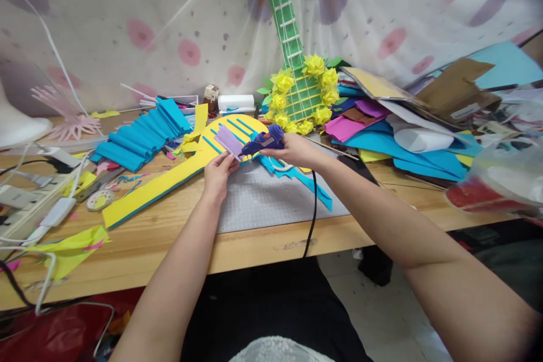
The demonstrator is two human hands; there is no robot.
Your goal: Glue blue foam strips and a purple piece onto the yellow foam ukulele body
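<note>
My left hand (219,172) pinches the lower end of a folded purple paper strip (228,140). In my right hand (292,150) is a blue hot glue gun (265,142), its nozzle close to the purple paper's edge. Behind both hands lies a yellow guitar-shaped cutout (163,189) with a blue edge and several thin blue strips on its round body. Blue paper scraps (316,188) and part of a pair of scissors, mostly hidden, lie under my right hand. The glue gun's black cord (314,215) hangs over the table's front edge.
A grey cutting mat (250,209) lies on the wooden table. Pleated blue paper (144,133) sits at left, near a tape roll (100,199) and a power strip (25,203). A green paper guitar (292,56) with yellow flowers leans at the back. Paper sheets (424,147) pile up right, beside a clear tub (500,175).
</note>
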